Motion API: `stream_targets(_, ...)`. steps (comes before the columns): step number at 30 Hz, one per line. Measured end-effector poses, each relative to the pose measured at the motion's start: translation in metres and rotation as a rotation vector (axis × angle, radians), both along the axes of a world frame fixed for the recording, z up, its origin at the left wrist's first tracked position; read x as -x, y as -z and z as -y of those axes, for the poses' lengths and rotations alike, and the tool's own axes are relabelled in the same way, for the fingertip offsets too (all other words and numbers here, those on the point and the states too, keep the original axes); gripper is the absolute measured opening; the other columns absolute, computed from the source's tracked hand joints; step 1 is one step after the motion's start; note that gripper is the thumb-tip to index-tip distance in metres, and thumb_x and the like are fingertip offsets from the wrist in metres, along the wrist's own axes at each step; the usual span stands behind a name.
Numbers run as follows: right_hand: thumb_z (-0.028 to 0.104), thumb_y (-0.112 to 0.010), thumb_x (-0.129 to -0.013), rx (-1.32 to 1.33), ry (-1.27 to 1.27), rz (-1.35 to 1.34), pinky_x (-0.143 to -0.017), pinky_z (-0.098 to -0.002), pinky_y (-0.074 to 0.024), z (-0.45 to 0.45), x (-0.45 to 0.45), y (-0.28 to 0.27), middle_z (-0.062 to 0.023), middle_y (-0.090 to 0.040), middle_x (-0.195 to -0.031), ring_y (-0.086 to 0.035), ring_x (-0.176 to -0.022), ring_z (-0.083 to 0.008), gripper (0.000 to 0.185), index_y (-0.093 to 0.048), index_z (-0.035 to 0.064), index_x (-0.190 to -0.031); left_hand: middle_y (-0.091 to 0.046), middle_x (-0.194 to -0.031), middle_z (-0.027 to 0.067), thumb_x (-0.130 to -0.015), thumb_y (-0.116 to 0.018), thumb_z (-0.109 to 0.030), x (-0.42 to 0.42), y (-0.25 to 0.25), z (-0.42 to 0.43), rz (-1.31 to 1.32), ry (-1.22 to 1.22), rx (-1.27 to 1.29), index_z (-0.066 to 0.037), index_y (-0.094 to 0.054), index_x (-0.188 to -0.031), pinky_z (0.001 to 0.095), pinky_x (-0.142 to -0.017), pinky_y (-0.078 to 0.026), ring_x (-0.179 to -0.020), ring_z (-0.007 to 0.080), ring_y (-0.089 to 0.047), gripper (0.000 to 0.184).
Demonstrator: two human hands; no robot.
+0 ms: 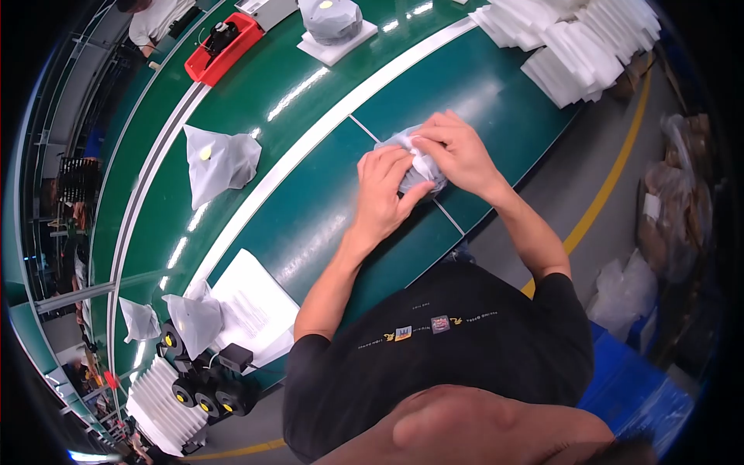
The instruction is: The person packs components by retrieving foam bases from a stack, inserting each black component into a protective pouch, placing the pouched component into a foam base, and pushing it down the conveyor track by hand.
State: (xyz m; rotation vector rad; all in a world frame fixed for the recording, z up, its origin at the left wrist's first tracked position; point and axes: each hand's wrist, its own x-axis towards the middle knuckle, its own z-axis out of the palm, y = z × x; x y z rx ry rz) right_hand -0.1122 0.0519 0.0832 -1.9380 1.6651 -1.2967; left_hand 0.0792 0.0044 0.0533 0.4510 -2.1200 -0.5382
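A thin whitish bag (423, 166) with a dark, rounded item inside stands on the teal bench in front of me; what the item is cannot be made out. My left hand (381, 189) curls round the near left side of the bag, thumb low and fingers over its top. On the other side, my right hand (456, 152) pinches the gathered top of the bag between thumb and fingers. Both hands are closed on the wrapping, and they hide much of it.
Wrapped items include a bag (225, 164) on the green conveyor and a bundle (332, 22) on white foam. A red tray (225, 48) holds a black device. Foam sheets (585, 50) lie far right; papers (252, 314) and black round parts (208, 401) are left. A person (159, 22) stands opposite.
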Motion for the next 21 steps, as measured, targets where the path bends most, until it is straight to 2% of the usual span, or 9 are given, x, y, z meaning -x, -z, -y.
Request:
stream_targets(1, 0.01, -0.067, -0.093, 0.021, 0.007, -0.065, -0.073, -0.0385, -0.0469, 0.0, 0.0, 0.0, -0.0085, -0.069, -0.086, -0.055, -0.082, -0.0274, 0.013, -0.077, 0.002, -0.097, -0.068, -0.102, 0.0082, -0.087, -0.076, -0.012, 0.006, 0.003, 0.002, -0.012, 0.001, -0.012, -0.003, -0.071, -0.101, 0.0425, -0.096, -0.04, -0.101, 0.0292, -0.061, 0.017)
stream_targets(5, 0.012, -0.069, -0.09, 0.109, -0.035, -0.229, -0.076, -0.0388, -0.0476, -0.005, 0.005, 0.001, -0.0088, -0.069, -0.089, -0.054, -0.084, -0.0282, 0.02, -0.075, 0.0011, -0.106, -0.064, -0.086, 0.0072, -0.092, -0.071, -0.01, 0.02, 0.005, 0.014, -0.018, -0.017, -0.165, -0.003, -0.069, -0.085, 0.0399, -0.086, -0.04, -0.09, 0.0275, -0.057, 0.01)
stream_targets(8, 0.018, -0.071, -0.089, 0.08, -0.147, -0.282, -0.081, -0.0402, -0.0477, -0.02, -0.001, -0.014, -0.0094, -0.068, -0.098, -0.055, -0.088, -0.0304, 0.035, -0.068, -0.0013, -0.118, -0.063, -0.087, 0.0092, -0.094, -0.066, -0.008, 0.017, 0.01, 0.019, 0.037, -0.056, -0.176, -0.002, -0.068, -0.085, 0.0406, -0.085, -0.041, -0.089, 0.0296, -0.056, 0.011)
stream_targets(11, 0.028, -0.075, -0.088, 0.075, -0.073, -0.461, -0.084, -0.0412, -0.0475, -0.032, -0.006, -0.017, -0.0113, -0.066, -0.11, -0.056, -0.095, -0.0314, 0.052, -0.062, -0.0037, -0.127, -0.064, -0.088, 0.0087, -0.097, -0.064, -0.01, 0.029, 0.017, 0.023, 0.043, -0.093, -0.228, -0.002, -0.068, -0.102, 0.0413, -0.088, -0.043, -0.091, 0.0278, -0.059, 0.01)
stream_targets(13, 0.038, -0.077, -0.086, 0.018, -0.006, -0.617, -0.087, -0.0406, -0.0475, -0.037, -0.019, -0.013, -0.014, -0.062, -0.117, -0.056, -0.101, -0.0311, 0.064, -0.059, -0.0059, -0.128, -0.065, -0.09, 0.0098, -0.101, -0.061, -0.011, 0.032, 0.015, 0.023, -0.128, -0.103, -0.441, -0.001, -0.063, -0.111, 0.0409, -0.09, -0.046, -0.097, 0.0274, -0.061, 0.014)
stream_targets(14, 0.04, -0.08, -0.082, 0.067, 0.015, -0.711, -0.091, -0.0399, -0.0473, -0.038, -0.018, -0.008, -0.0152, -0.062, -0.113, -0.055, -0.104, -0.0308, 0.068, -0.059, -0.0069, -0.128, -0.065, -0.092, 0.0103, -0.103, -0.059, -0.012, 0.036, 0.015, 0.023, -0.202, -0.097, -0.551, -0.001, -0.061, -0.116, 0.0407, -0.092, -0.048, -0.1, 0.0272, -0.062, 0.017)
stream_targets(15, 0.039, -0.08, -0.082, 0.087, -0.013, -0.738, -0.089, -0.0396, -0.0487, -0.034, -0.012, -0.004, -0.0148, -0.063, -0.11, -0.057, -0.104, -0.0306, 0.067, -0.06, -0.0072, -0.126, -0.066, -0.094, 0.0112, -0.108, -0.054, -0.014, 0.034, 0.02, 0.027, -0.12, -0.033, -0.567, 0.0, -0.053, -0.126, 0.037, -0.093, -0.051, -0.102, 0.0232, -0.064, 0.022)
stream_targets(18, 0.036, -0.08, -0.083, 0.075, -0.064, -0.648, -0.084, -0.0391, -0.0529, -0.029, 0.008, 0.001, -0.0133, -0.066, -0.1, -0.059, -0.103, -0.0297, 0.059, -0.063, -0.0076, -0.12, -0.066, -0.093, 0.011, -0.109, -0.053, -0.013, 0.042, 0.029, 0.022, -0.218, -0.043, -0.655, 0.0, -0.051, -0.127, 0.0335, -0.088, -0.051, -0.093, 0.0188, -0.064, 0.022)
stream_targets(21, 0.03, -0.079, -0.085, 0.122, -0.013, -0.53, -0.077, -0.0392, -0.0558, -0.035, 0.023, -0.001, -0.0115, -0.068, -0.094, -0.061, -0.1, -0.0287, 0.047, -0.066, -0.0056, -0.112, -0.065, -0.092, 0.0104, -0.11, -0.052, -0.013, 0.054, 0.02, 0.019, -0.12, -0.063, -0.511, 0.001, -0.047, -0.129, 0.0304, -0.082, -0.05, -0.086, 0.0155, -0.062, 0.024)
